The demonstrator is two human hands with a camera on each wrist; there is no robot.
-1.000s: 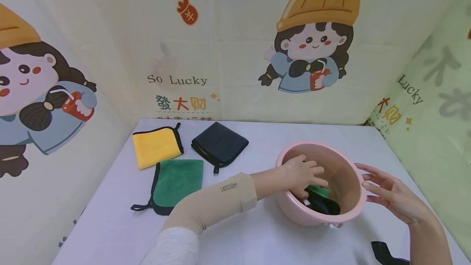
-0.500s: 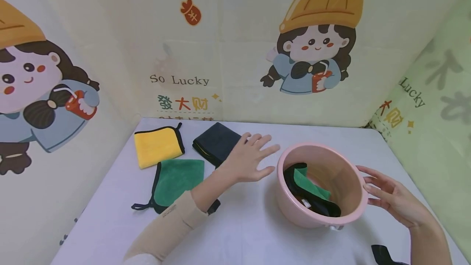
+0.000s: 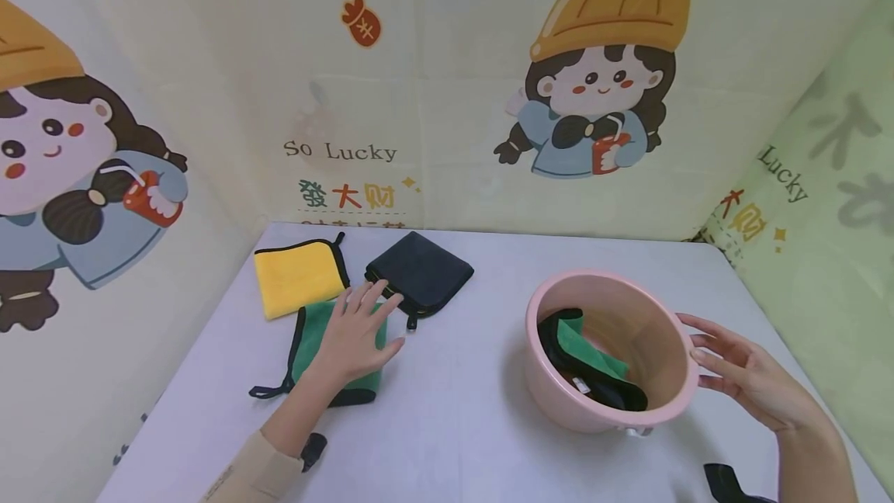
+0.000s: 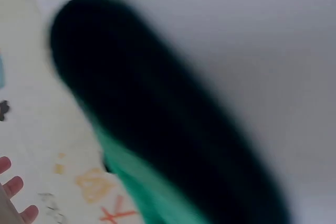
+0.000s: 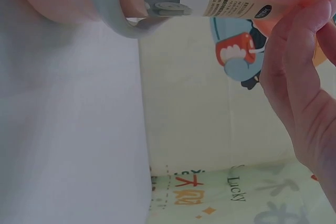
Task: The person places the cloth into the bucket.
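Observation:
My left hand (image 3: 352,340) hovers over the folded green cloth (image 3: 317,332), fingers spread and thumb apart, with nothing in its grasp. The cloth's black edge (image 4: 152,103) looms large and blurred in the left wrist view. At the right stands a pink bucket (image 3: 559,402), where a green cloth with black trim (image 3: 590,355) lies against the inner wall. My right hand (image 3: 757,379) touches the outside of the bucket just below the rim, its fingers extended and fanned. In the right wrist view, its fingertips (image 5: 317,14) meet the pink wall beside a label.
A folded yellow cloth (image 3: 300,278) lies at the back left, overlapping the green one's corner. To its right is a folded dark navy cloth (image 3: 422,274). The bucket's pale handle (image 5: 113,9) hangs down. Printed fabric walls (image 3: 447,84) enclose the white table (image 3: 461,425).
My left hand has come out of the bucket and swung left across the table to the green cloth. The right hand and the bucket have stayed in place.

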